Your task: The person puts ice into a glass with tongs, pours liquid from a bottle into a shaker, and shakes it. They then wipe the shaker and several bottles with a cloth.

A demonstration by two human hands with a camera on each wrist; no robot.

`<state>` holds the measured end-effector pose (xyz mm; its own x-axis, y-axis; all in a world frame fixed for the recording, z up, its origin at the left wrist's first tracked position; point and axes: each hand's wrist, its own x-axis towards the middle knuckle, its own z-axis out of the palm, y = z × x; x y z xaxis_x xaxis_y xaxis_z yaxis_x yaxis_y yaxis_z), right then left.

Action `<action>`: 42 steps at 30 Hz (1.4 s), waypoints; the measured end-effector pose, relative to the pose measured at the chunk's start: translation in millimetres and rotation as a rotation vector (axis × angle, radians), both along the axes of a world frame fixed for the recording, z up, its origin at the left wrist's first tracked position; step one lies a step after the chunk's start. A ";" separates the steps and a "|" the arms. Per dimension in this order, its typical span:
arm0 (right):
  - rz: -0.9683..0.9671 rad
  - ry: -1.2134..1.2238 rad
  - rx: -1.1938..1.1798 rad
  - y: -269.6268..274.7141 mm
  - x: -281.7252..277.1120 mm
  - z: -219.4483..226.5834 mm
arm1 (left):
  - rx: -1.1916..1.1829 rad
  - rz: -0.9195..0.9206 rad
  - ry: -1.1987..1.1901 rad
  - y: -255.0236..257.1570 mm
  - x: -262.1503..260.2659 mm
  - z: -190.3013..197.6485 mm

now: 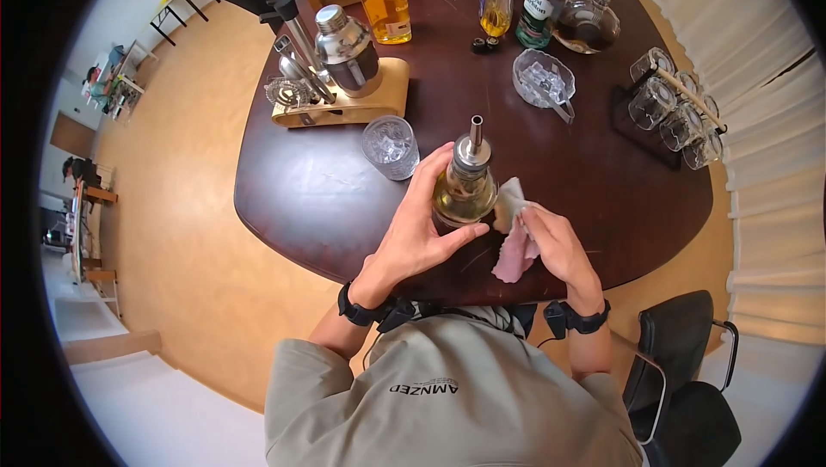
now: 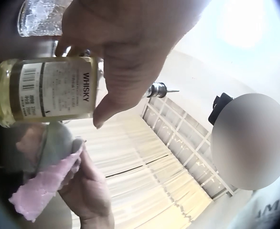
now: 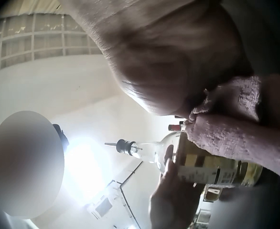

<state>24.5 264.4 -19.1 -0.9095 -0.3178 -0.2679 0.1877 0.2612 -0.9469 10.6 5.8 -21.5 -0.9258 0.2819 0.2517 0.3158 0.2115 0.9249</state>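
A clear whisky bottle (image 1: 465,199) with pale yellow liquid and a metal pour spout stands at the near side of the dark table. My left hand (image 1: 415,228) holds it round the upper body, thumb on the near side and fingers on the far side. Its label (image 2: 59,90), reading WHISKY, shows in the left wrist view. Just right of the bottle, my right hand (image 1: 557,246) pinches a pink and whitish cloth (image 1: 518,254) that hangs down from the fingers. A glass (image 1: 391,149) of ice sits beyond the left hand.
A wooden bar-tool stand (image 1: 391,93) with a steel shaker (image 1: 346,52) is at the back left. An ice bowl (image 1: 544,80) with tongs stands farther right. Several liquor bottles, including a green-based one (image 1: 540,7), line the back. A glass rack (image 1: 675,114) stands near the right edge.
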 end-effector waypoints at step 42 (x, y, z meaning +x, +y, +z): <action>-0.282 0.372 0.087 38.1 22.7 -46.3 | 0.122 0.181 -0.045 10.9 -83.7 97.7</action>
